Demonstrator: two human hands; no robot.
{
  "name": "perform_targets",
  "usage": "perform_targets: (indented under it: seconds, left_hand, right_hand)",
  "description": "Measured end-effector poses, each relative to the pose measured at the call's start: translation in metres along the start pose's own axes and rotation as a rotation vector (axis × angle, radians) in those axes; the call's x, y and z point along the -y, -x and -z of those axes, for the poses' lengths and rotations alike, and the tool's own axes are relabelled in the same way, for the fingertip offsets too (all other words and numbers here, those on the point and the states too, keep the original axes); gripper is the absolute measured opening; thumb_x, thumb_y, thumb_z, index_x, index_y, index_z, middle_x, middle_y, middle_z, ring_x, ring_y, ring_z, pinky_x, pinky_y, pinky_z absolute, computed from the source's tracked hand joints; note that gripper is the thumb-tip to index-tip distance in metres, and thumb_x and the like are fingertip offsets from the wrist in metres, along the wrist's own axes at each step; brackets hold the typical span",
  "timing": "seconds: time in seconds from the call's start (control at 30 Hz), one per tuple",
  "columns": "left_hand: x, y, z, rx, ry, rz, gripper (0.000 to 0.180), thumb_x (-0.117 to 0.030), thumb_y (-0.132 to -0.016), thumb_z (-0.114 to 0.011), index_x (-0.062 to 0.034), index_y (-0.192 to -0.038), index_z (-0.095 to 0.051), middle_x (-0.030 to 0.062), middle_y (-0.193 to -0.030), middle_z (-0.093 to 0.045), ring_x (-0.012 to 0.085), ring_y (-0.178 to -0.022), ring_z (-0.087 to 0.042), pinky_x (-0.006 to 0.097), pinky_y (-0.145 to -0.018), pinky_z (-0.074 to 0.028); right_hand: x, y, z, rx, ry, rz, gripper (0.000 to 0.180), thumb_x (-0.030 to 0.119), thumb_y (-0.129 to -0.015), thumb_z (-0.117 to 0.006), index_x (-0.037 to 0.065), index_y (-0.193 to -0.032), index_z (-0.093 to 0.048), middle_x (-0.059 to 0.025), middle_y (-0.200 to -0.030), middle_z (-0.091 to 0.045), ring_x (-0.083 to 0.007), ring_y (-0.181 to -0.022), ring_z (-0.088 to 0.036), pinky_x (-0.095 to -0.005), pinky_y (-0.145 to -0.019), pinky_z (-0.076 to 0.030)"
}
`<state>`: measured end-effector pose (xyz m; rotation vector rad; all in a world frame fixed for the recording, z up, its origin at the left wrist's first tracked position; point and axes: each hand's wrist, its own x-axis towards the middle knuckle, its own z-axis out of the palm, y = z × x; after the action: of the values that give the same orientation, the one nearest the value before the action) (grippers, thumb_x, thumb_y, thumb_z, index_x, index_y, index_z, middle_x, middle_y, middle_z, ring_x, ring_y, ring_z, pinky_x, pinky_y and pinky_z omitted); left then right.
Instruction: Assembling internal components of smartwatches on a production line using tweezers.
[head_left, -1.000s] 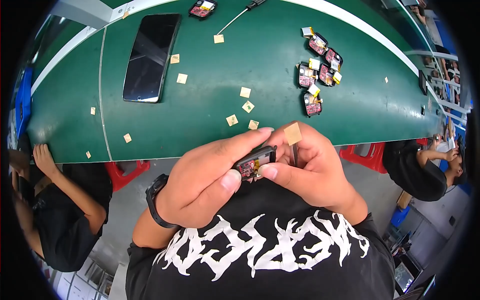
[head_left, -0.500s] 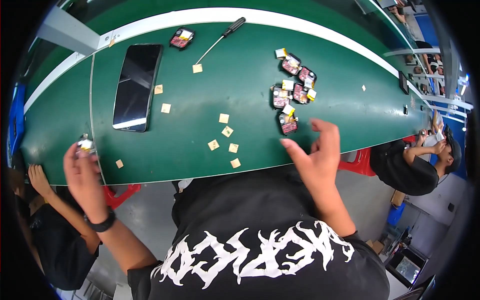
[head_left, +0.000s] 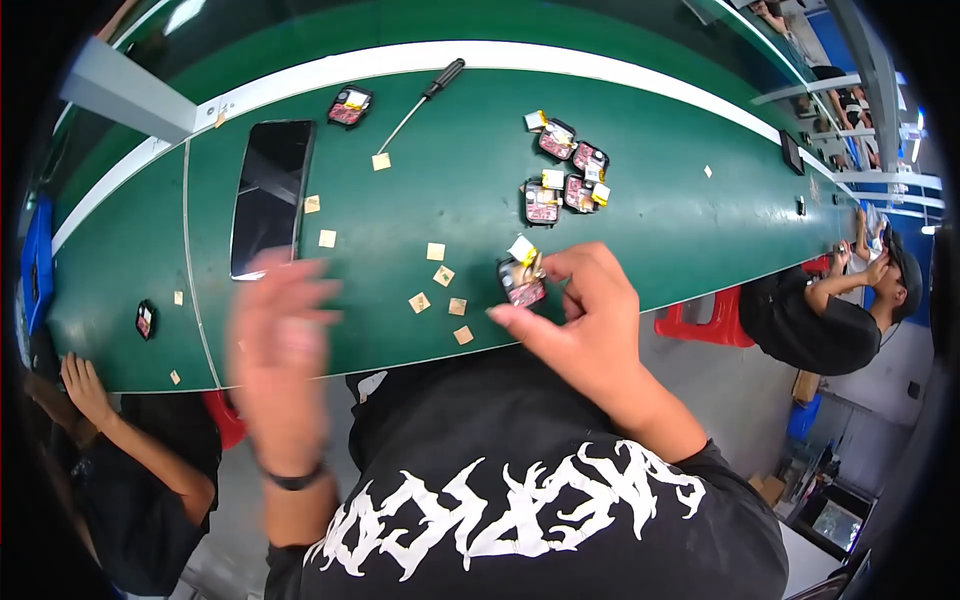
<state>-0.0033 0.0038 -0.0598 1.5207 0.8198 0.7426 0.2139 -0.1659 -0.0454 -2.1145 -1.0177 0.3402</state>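
Note:
A small black casing (head_left: 522, 283) with a red circuit board and a silver-and-yellow battery is pinched between the thumb and fingers of my right hand (head_left: 590, 325), just above the table's near edge. My left hand (head_left: 285, 325) is blurred by motion, its fingers stretched out and apart near the lower end of a dark smartphone (head_left: 272, 200); I see nothing held in it. Several similar casings (head_left: 542, 203) lie grouped beyond my right hand. One more casing (head_left: 146, 320) rests at the far left, and another casing (head_left: 350, 106) lies at the back.
Small square tan stickers (head_left: 436, 252) are scattered over the green table (head_left: 400, 215). A screwdriver (head_left: 430, 92) lies towards the back, its tip by one sticker. A co-worker's hand (head_left: 88, 385) rests at the left edge; another person (head_left: 815, 315) sits at the right by a red stool (head_left: 705, 318).
My left hand has let go of a casing at the far left and moved right. My right hand has moved left and closed on the nearest casing of the group, drawing it slightly away.

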Motion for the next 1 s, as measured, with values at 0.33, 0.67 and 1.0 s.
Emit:
perform_targets:
  seconds: [0.33, 0.67, 1.0]
  left_hand:
    - [0.001, 0.001, -0.077, 0.353, 0.685, 0.469, 0.046, -0.001, -0.101, -0.054, -0.0028, -0.145, -0.039, 0.0149, -0.131, -0.06, 0.02, -0.098, -0.07, 0.028, -0.076, -0.057]
    - [0.02, 0.011, -0.081, 0.421, 0.492, 0.139, 0.023, 0.006, -0.101, -0.052, -0.0039, -0.12, -0.06, 0.0164, -0.13, -0.061, 0.016, -0.09, -0.069, 0.026, -0.071, -0.054]
    - [0.013, 0.008, -0.089, 0.354, 0.023, -0.238, 0.021, 0.014, -0.087, -0.062, -0.0005, -0.1, -0.069, 0.02, -0.128, -0.065, 0.0239, -0.096, -0.07, 0.032, -0.084, -0.055]
  right_hand:
    - [0.005, 0.004, 0.002, 0.206, -0.327, -0.137, 0.029, 0.024, -0.089, -0.08, -0.001, -0.094, -0.066, -0.0111, -0.085, -0.06, -0.0216, -0.066, -0.051, -0.0333, -0.058, -0.043]
    - [-0.009, 0.0, 0.016, 0.196, -0.014, -0.059, 0.037, 0.023, -0.099, -0.069, -0.002, -0.074, -0.059, -0.0117, -0.067, -0.056, -0.0235, -0.058, -0.052, -0.0381, -0.054, -0.041]
    - [0.007, 0.009, 0.014, 0.177, 0.066, 0.199, 0.014, 0.005, -0.091, -0.07, 0.003, -0.095, -0.057, -0.0121, -0.073, -0.062, -0.034, -0.067, -0.063, -0.0445, -0.06, -0.049]
